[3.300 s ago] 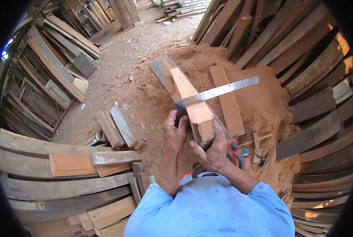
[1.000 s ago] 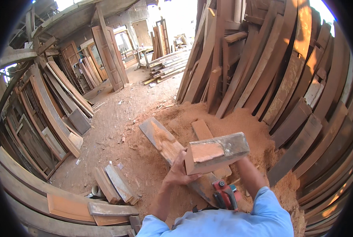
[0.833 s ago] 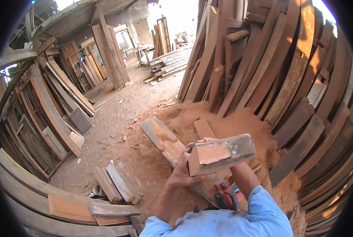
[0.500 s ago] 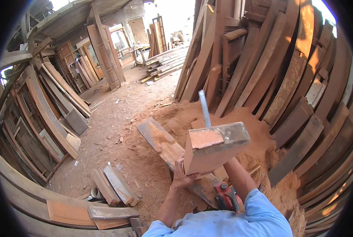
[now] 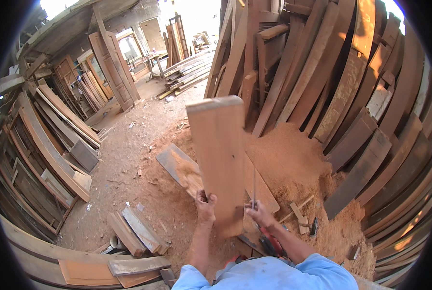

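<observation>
A wide wooden board (image 5: 216,150) stands up in the middle of the view, its end at the top. My left hand (image 5: 206,207) is closed on the board's lower left side. Just right of the board my right hand (image 5: 258,212) grips a thin metal rule (image 5: 254,183), which points upward; whether these fingers also touch the board I cannot tell. A red power planer (image 5: 270,241) lies below my right hand, partly hidden by my arm. A sawdust-covered plank (image 5: 170,162) lies behind the board.
Dense stacks of leaning planks (image 5: 303,67) line the right; more boards and frames (image 5: 51,140) lean at left. Short offcuts (image 5: 126,232) lie at lower left, small wood pieces (image 5: 300,217) at right. Sawdust (image 5: 286,150) covers the ground. Doors (image 5: 112,72) stand farther back.
The block that lay end-toward-me in my hands has swung upright, showing its broad face. The metal rule has moved down from behind its top to the right side, in my right hand.
</observation>
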Demonstrator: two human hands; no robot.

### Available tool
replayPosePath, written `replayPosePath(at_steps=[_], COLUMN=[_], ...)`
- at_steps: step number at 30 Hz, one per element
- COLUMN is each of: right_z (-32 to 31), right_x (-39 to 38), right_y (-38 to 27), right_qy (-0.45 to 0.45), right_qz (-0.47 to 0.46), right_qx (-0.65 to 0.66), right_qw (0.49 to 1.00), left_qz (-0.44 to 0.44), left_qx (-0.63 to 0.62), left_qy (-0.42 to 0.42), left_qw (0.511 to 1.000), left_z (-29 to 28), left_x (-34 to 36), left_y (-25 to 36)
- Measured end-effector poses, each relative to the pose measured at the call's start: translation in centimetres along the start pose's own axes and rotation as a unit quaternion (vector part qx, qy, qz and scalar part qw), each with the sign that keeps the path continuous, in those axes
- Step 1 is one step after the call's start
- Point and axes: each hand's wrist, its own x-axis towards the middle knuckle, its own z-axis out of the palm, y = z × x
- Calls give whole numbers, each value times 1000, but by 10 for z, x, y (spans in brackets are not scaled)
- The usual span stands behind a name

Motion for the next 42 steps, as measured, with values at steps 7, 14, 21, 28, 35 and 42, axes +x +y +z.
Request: replayPosePath(at_steps=[7, 14, 21, 28, 35, 42], right_z=[18, 37, 56, 60, 17, -102], right_x=[-11, -30, -27, -71, -65, -114], right_y=[60, 27, 42, 35, 13, -22], right_qy=[-126, -148, -156, -174, -204, -160], right_qz=[-26, 52, 228, 199, 67, 384], right_qx=[-134, -123, -76, -195, -445, 138], right_qw=[983, 980, 958, 944, 870, 899], left_qz=[-167, -264, -292, -326, -271, -260], left_qx=[-71, -214, -157, -341, -558, -467], left_qy=[18, 41, 125, 84, 5, 66], left_qw=[983, 940, 935, 878, 784, 843], left_z=[-15, -64, -64, -21, 19, 45], left_x=[12, -20, -178, -307, -313, -298], left_y=[30, 28, -8, 0, -21, 50])
